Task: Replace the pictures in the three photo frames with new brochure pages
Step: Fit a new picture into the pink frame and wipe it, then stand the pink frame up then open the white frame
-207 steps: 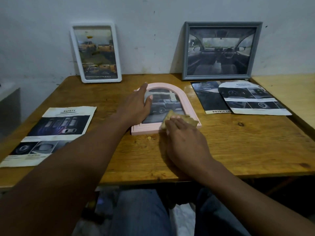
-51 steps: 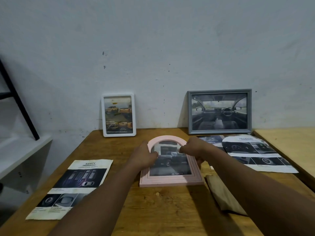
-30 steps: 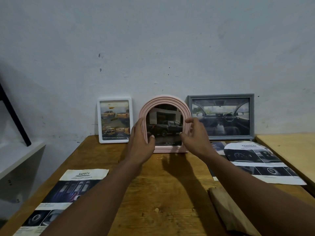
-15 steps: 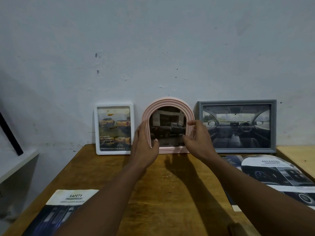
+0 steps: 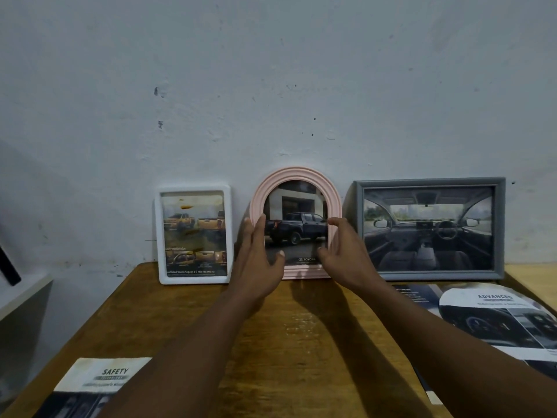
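Observation:
Three frames stand upright against the wall at the back of the wooden table (image 5: 301, 342). On the left is a white frame (image 5: 194, 235) with orange trucks, on the right a grey frame (image 5: 429, 229) with a car interior. Between them stands the pink arched frame (image 5: 297, 176) showing a dark pickup. My left hand (image 5: 259, 260) grips its left side, fingers along the rim and thumb on the glass. My right hand (image 5: 343, 254) grips its right side the same way.
A "SAFETY" brochure page (image 5: 99, 384) lies at the table's front left. An "ADVANCED" brochure page (image 5: 497, 318) lies at the right on top of another dark page. A pale shelf (image 5: 21, 297) stands left of the table.
Both hands lifted the pink frame off the table and stood it against the wall between the other two. My view has moved closer since half a second ago.

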`<state>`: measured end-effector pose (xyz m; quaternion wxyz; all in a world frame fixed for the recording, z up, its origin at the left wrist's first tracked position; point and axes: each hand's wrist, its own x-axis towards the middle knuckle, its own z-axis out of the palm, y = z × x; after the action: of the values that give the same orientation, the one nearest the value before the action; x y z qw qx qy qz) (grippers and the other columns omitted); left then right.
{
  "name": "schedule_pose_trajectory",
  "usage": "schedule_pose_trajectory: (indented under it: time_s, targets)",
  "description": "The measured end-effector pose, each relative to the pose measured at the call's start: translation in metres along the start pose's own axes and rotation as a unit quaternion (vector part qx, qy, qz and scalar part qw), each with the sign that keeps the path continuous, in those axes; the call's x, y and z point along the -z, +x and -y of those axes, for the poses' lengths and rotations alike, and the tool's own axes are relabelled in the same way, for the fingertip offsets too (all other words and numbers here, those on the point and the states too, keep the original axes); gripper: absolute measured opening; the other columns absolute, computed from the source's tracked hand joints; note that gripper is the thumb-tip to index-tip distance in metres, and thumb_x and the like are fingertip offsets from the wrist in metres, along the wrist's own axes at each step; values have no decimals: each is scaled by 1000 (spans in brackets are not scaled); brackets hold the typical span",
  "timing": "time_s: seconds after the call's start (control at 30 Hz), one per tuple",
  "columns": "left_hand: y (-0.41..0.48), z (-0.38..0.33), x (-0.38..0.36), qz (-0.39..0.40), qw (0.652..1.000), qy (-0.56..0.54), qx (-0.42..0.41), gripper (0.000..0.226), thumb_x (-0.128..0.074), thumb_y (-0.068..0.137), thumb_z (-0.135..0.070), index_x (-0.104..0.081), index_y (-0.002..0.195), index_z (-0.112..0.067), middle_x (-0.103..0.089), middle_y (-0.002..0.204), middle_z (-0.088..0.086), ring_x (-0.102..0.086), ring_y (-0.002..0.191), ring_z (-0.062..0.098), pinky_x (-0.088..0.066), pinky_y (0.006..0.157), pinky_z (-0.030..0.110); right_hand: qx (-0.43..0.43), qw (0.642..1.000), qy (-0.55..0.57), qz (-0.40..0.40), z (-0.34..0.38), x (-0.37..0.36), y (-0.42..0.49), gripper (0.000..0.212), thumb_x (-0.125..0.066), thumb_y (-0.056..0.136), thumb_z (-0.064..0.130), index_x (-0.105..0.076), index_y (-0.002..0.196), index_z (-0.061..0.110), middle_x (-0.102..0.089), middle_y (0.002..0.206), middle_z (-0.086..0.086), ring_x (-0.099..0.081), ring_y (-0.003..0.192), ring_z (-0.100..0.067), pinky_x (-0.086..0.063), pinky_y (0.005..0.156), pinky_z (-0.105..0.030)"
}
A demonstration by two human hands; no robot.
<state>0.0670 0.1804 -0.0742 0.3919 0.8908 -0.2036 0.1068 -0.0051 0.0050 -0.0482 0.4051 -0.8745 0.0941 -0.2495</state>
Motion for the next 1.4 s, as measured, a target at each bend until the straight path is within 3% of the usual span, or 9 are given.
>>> schedule_pose_trajectory:
  time_s: [0.23, 0.33, 0.47, 0.63, 0.83, 0.97, 1.13, 1.3, 1.4]
  targets:
    - [-1, 4, 2, 5, 1000, 5, -17, 90, -58, 100, -45, 13, 155, -53, 22, 168, -17, 2, 158, 20, -21, 122, 50, 10, 1000, -15, 5, 3, 3, -2, 71, -67, 90, 18, -30, 149, 26, -30, 158, -3, -34, 142, -28, -38, 111, -46]
    - [-6, -1, 16, -3, 1000, 14, -23, 88, -56, 101, -43, 11, 158, -48, 16, 169, -16, 5, 158, 18, -17, 123, 52, 44, 998, -34, -35, 16, 8, -5, 62, -64, 92, 16, -35, 147, 22, -32, 155, -1, -37, 136, -18, -34, 103, -29]
    - [-13, 1, 49, -8, 999, 35, -39, 87, -59, 100, -40, 1, 162, -39, 1, 172, -5, -2, 158, 23, -20, 123, 58, 93, 993, 2, -78, 47, 3, -12, 46, -63, 93, 11, -47, 135, 22, -51, 137, -2, -51, 121, -12, -46, 86, -15]
    - [-22, 21, 94, -38, 998, 53, -11, 83, -60, 100, -38, -6, 163, -34, -8, 172, -2, -9, 157, 26, -23, 123, 55, 134, 990, 26, -28, 91, -33, -28, 47, -63, 91, 11, -49, 135, 23, -54, 137, 1, -54, 123, -16, -53, 99, -38]
    - [-21, 65, 121, -65, 996, 44, 37, 82, -65, 95, -36, -14, 159, -39, -22, 167, -3, -26, 152, 27, -33, 120, 54, 125, 990, 51, 46, 115, -80, -33, 53, -62, 94, 12, -43, 142, 23, -52, 141, 0, -50, 125, -17, -41, 92, -21]
    - [-16, 94, 122, -65, 995, 22, 67, 80, -61, 91, -45, -15, 156, -45, -26, 164, -6, -33, 149, 27, -42, 113, 57, 105, 987, 90, 86, 113, -108, -24, 56, -63, 94, 12, -40, 143, 27, -50, 144, -2, -52, 128, -24, -52, 97, -39]
    - [-8, 122, 114, -87, 987, 25, 135, 84, -55, 99, -51, 3, 159, -43, 1, 172, -5, -12, 157, 30, -26, 123, 55, 86, 983, 114, 118, 99, -141, -10, 62, -62, 95, 15, -32, 147, 32, -49, 145, 2, -52, 128, -19, -48, 95, -29]
    - [-1, 131, 107, -97, 982, -36, 155, 87, -61, 99, -43, 1, 160, -42, -23, 168, 0, -36, 148, 31, -43, 110, 49, 74, 980, 132, 131, 93, -154, -4, 66, -61, 96, 12, -30, 150, 33, -49, 145, 3, -50, 116, -7, -42, 80, -7]
    - [-7, 128, 109, -117, 983, -34, 137, 86, -62, 97, -45, -1, 157, -48, -29, 165, -1, -43, 143, 29, -50, 106, 50, 75, 980, 137, 120, 95, -148, -6, 65, -62, 96, 13, -31, 148, 35, -52, 143, 1, -54, 111, -7, -45, 77, -8]
